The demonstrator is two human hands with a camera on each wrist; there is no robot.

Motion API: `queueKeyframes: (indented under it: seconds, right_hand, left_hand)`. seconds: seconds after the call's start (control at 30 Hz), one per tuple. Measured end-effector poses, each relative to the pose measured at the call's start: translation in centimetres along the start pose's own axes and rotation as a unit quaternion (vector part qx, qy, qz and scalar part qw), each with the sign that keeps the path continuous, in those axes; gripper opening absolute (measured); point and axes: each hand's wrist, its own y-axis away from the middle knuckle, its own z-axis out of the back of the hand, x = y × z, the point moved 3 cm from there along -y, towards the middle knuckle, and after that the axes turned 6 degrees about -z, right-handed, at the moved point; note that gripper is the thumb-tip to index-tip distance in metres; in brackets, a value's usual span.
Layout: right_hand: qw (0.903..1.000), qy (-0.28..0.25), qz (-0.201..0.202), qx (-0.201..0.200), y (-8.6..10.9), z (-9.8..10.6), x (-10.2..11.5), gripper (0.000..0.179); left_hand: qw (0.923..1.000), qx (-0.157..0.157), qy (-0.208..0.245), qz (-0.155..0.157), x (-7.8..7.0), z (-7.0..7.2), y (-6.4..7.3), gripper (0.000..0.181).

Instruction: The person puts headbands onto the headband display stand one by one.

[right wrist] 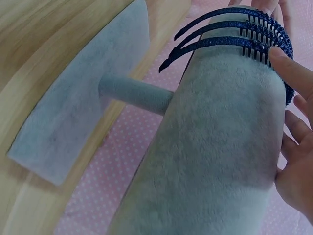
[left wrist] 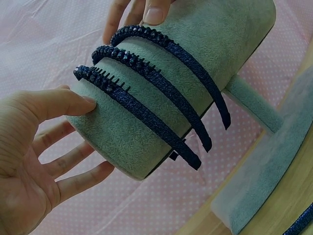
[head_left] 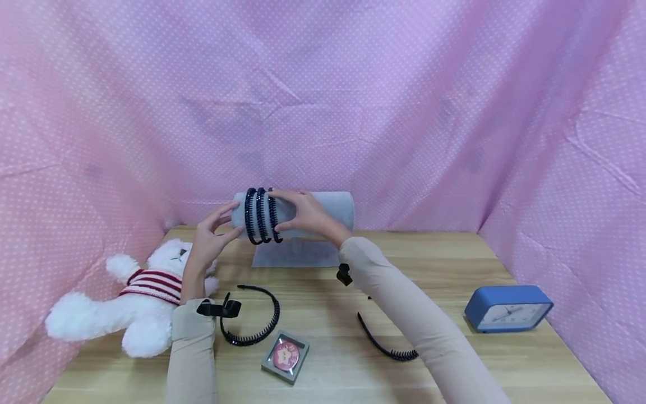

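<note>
Three dark beaded comb headbands (left wrist: 146, 73) sit side by side over the left end of a grey velvet roll stand (head_left: 333, 209). My left hand (head_left: 207, 238) is at that end. Its thumb touches the velvet beside the outermost headband (left wrist: 139, 110), while its spread fingers reach the roll's end. On the other side, my right hand (head_left: 309, 213) curves over the roll. Its thumb and fingers hold the innermost headband (right wrist: 222, 43), the thumb at the comb teeth. The headbands' thin tips hang apart from the roll's underside.
Another headband (head_left: 275, 317) lies on the wooden table (head_left: 333, 365), near a small framed pink badge (head_left: 286, 356). A further headband (head_left: 375, 342) is partly hidden by my right sleeve. A white plush bear (head_left: 151, 297) lies at left; a blue clock (head_left: 510, 308) stands at right.
</note>
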Motion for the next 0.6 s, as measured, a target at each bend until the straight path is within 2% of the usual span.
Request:
queueKeyframes:
  seconds: [0.17,0.3,0.6]
  right_hand:
    - [0.9999,-0.006,0.010,0.010,0.5,0.9,-0.2,0.082]
    - [0.9992,0.009,0.027,0.028,1.8,2.0,-0.4,0.078]
    - [0.9916,0.053,0.107,0.050,6.0,4.1,-1.7,0.072]
  left_hand:
    - [1.0000,-0.004,0.004,-0.001,-0.2,0.1,-0.1,0.058]
    - [0.9999,-0.009,0.001,-0.013,-0.3,0.0,-0.4,0.058]
    - [0.9999,-0.006,-0.002,-0.015,-0.5,-0.3,-0.8,0.057]
